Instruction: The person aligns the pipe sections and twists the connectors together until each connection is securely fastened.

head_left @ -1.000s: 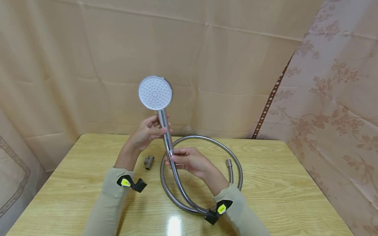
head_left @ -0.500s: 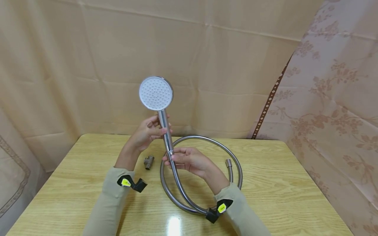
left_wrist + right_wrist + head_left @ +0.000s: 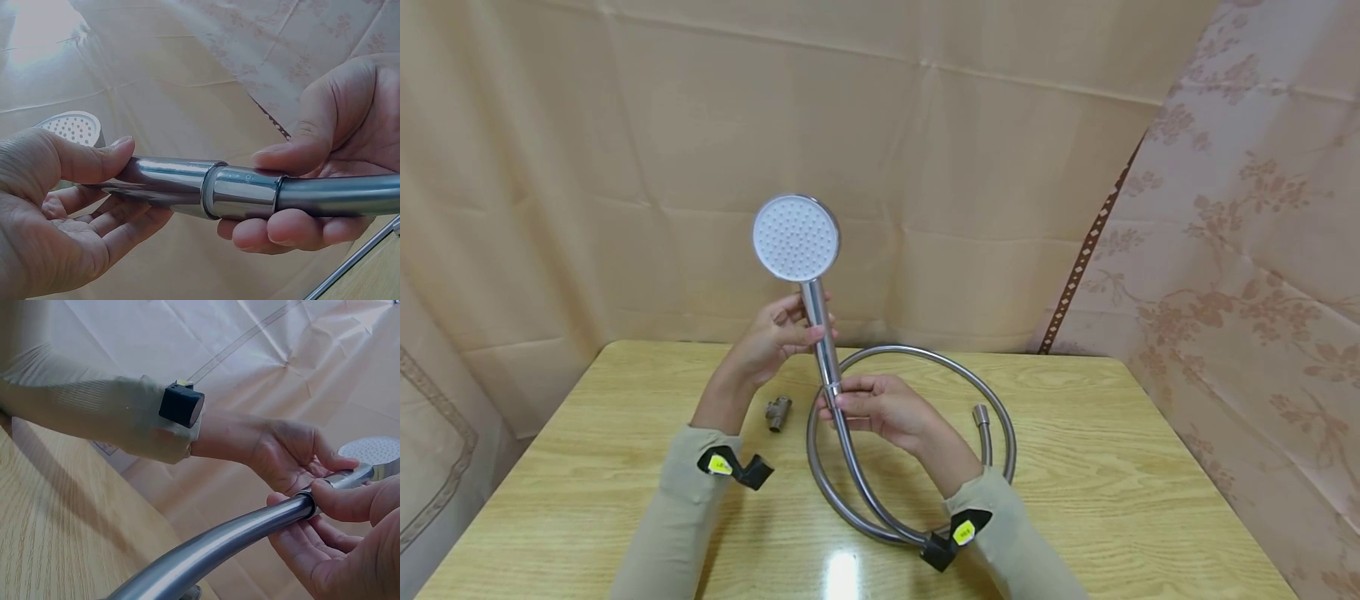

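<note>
A chrome hand shower (image 3: 795, 237) with a round white nozzle face is held up over the table, its face toward the head camera. My left hand (image 3: 767, 337) grips its handle, thumb in front and fingers behind. At the handle's lower end, my right hand (image 3: 887, 412) pinches the metal hose nut (image 3: 247, 190) between thumb and fingers. In the left wrist view a narrow pale ring shows between handle and nut; the thread is hidden. From the nut the flexible metal shower hose (image 3: 850, 454) curves down to the table.
The hose lies looped on the wooden table (image 3: 1112, 467), its free end fitting (image 3: 981, 414) inside the loop at right. A small metal tee-shaped fitting (image 3: 778, 412) lies left of the loop. Beige cloth (image 3: 1000, 208) hangs behind the table's far edge.
The right hand's fingertips behind the nut shift slightly out to the left and back. The left hand and the hand shower stay almost still.
</note>
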Demonstrator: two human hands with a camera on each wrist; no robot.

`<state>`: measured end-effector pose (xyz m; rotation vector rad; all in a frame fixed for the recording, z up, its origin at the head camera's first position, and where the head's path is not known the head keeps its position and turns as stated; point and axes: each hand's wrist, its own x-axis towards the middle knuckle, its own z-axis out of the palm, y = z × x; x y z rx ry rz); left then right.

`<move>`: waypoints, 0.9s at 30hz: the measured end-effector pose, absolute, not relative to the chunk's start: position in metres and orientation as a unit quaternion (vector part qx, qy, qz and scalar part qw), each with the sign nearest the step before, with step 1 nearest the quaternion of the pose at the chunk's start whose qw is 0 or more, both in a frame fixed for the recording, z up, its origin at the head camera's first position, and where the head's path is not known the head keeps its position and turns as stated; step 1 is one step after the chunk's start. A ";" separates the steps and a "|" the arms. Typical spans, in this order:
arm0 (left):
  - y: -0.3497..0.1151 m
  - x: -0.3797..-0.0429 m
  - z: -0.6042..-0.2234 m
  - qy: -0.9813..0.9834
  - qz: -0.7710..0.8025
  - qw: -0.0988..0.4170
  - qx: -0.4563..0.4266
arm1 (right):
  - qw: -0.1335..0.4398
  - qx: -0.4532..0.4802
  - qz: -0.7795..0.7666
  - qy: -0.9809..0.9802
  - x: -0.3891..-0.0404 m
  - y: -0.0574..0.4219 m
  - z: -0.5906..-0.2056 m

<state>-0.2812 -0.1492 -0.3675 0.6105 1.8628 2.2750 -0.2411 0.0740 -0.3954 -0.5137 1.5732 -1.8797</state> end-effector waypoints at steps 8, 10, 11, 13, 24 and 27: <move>-0.149 -0.280 -0.367 0.619 0.756 0.068 0.201 | 0.339 -0.187 -0.720 0.576 -0.242 0.076 -0.394; -0.149 -0.280 -0.366 0.620 0.756 0.068 0.201 | 0.345 -0.189 -0.721 0.570 -0.242 0.077 -0.394; -0.149 -0.280 -0.366 0.620 0.755 0.068 0.202 | 0.348 -0.189 -0.722 0.567 -0.242 0.077 -0.394; -0.149 -0.280 -0.366 0.621 0.754 0.068 0.203 | 0.352 -0.192 -0.723 0.563 -0.242 0.077 -0.395; -0.147 -0.280 -0.367 0.622 0.753 0.065 0.205 | 0.335 -0.207 -0.723 0.568 -0.242 0.079 -0.395; -0.146 -0.281 -0.367 0.623 0.752 0.063 0.203 | 0.332 -0.198 -0.723 0.573 -0.242 0.079 -0.394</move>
